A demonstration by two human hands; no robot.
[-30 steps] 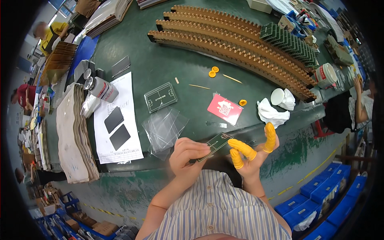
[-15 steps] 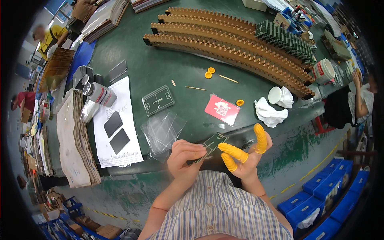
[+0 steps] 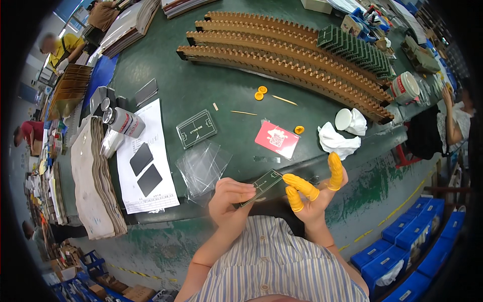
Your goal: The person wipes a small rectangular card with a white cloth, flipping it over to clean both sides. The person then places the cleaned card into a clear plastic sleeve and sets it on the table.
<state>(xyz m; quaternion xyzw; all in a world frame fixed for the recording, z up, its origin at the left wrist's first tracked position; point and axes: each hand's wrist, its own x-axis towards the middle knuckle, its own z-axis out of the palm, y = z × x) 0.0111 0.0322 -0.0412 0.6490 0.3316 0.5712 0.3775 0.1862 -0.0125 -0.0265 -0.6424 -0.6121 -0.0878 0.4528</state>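
Pinching a green card (image 3: 265, 184) in the closed grip of the left hand (image 3: 229, 201), by the near edge of the tabletop (image 3: 241, 146), yellow-capped fingers (image 3: 303, 187) of the right hand (image 3: 315, 205) at the card's other end, whether that grip holds it unclear

Green bench (image 3: 151, 63) spans upper frame. Slotted brown racks (image 3: 289, 70) rest upper right; pink card (image 3: 275, 140) lies centre, printed sheet (image 3: 128, 183) left.

from here the held card (image 3: 263, 186) looks smooth, the yellow finger cots (image 3: 305, 188) matt and wrinkled, like rubber; the clear plastic sleeves (image 3: 204, 166) shine (almost like glass), and the toothed brown racks (image 3: 261, 63) look dull, wood-like.
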